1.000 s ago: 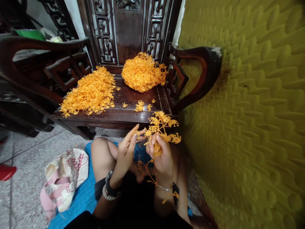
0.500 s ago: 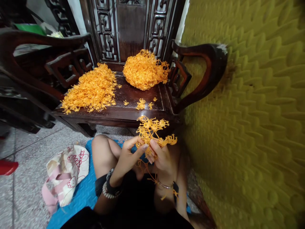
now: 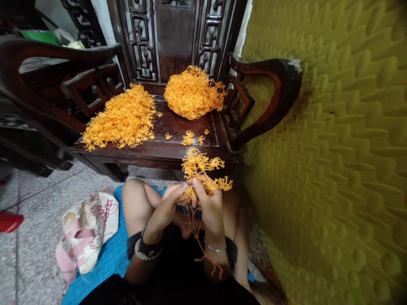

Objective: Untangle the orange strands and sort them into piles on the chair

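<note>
Above my lap, both hands work on a bunch of orange plastic sprigs (image 3: 199, 163) with small claw-like tips on thin stems. My right hand (image 3: 211, 209) is closed round the stems, its thumb on top. My left hand (image 3: 168, 205) pinches at the left side of the bunch, thumb against fingers; which piece lies between them is partly hidden. A bare branching stem (image 3: 200, 243) hangs below toward my right wrist. On the chair seat ahead lie a loose heap of small orange pieces (image 3: 122, 118) and a rounder pile of orange sprigs (image 3: 190, 95).
The dark wooden chair (image 3: 149, 150) has carved armrests. A few stray orange pieces (image 3: 188, 137) lie near its front edge. A textured yellow-green wall (image 3: 327, 169) rises close on the right. A cloth bag (image 3: 89, 224) with pink straps lies left, beside a blue mat (image 3: 110, 254).
The bunch has tilted up slightly, and my hands have shifted, with my right thumb moving left. The bare stem now hangs further down into view.
</note>
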`<state>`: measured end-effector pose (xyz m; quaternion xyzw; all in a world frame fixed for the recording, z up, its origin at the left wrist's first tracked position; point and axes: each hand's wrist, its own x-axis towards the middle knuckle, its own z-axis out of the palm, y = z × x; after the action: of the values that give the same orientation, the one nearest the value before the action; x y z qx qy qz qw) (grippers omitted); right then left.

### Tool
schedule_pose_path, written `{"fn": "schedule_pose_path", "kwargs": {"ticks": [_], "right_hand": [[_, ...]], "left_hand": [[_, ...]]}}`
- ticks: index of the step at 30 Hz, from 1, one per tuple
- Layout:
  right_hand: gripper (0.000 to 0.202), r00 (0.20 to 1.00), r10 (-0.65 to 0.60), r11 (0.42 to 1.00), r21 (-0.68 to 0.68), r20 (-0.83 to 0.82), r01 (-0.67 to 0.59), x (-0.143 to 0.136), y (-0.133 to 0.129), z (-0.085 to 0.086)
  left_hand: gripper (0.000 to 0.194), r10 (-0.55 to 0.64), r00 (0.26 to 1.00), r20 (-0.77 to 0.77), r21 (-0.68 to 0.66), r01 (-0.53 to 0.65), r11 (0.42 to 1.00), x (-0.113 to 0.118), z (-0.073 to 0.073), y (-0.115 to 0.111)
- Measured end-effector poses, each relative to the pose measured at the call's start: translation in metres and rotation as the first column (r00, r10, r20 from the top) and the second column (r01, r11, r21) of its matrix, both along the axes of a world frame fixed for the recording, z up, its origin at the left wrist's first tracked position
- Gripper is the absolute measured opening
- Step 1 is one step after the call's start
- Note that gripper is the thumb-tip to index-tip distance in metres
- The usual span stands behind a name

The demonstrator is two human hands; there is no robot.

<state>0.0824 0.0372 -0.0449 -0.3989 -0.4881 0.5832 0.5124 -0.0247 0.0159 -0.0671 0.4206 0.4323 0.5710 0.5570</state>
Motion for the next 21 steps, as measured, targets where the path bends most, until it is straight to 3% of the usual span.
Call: {"fn": "schedule_pose_path", "kwargs": {"ticks": [2,6,11,13,15,17,19,21], "right_hand": [[0.024,1.000,-0.006,1.000,0.016,-0.017,0.007,0.001,0.001,0.000],[0.026,0.995,0.019,1.000,-0.006,-0.095,-0.020,0.005,0.003,-0.002],[0.049,0.907,0.159,0.976,-0.079,-0.391,-0.205,0.002,0.000,-0.008],[0.056,0.833,0.224,0.959,-0.036,-0.507,-0.280,-0.001,-0.001,-0.009],[0.053,0.744,0.229,0.954,-0.008,-0.628,-0.301,-0.003,0.003,-0.008],[0.039,0.677,0.128,0.975,-0.034,-0.725,-0.221,0.000,0.009,-0.005],[0.027,0.648,0.013,0.990,-0.081,-0.762,-0.115,0.006,0.015,-0.001],[0.024,0.675,-0.044,0.992,-0.110,-0.736,-0.054,0.013,0.017,0.003]], "left_hand": [[0.047,-0.085,0.996,-0.031,0.088,0.088,0.992,0.000,0.004,0.000],[0.037,-0.046,0.994,-0.100,0.167,0.062,0.984,0.000,0.012,0.000],[0.039,-0.138,0.986,0.090,0.082,0.131,0.988,-0.002,-0.008,-0.002],[0.037,-0.092,0.978,0.187,0.096,0.074,0.993,0.000,-0.011,-0.003],[0.038,-0.024,0.935,0.355,0.164,-0.037,0.986,0.005,-0.004,-0.003],[0.043,0.027,0.840,0.541,0.230,-0.179,0.957,0.010,0.010,-0.002],[0.047,0.023,0.775,0.631,0.279,-0.255,0.926,0.016,0.023,0.000],[0.047,0.000,0.808,0.589,0.311,-0.226,0.923,0.021,0.028,0.003]]}}
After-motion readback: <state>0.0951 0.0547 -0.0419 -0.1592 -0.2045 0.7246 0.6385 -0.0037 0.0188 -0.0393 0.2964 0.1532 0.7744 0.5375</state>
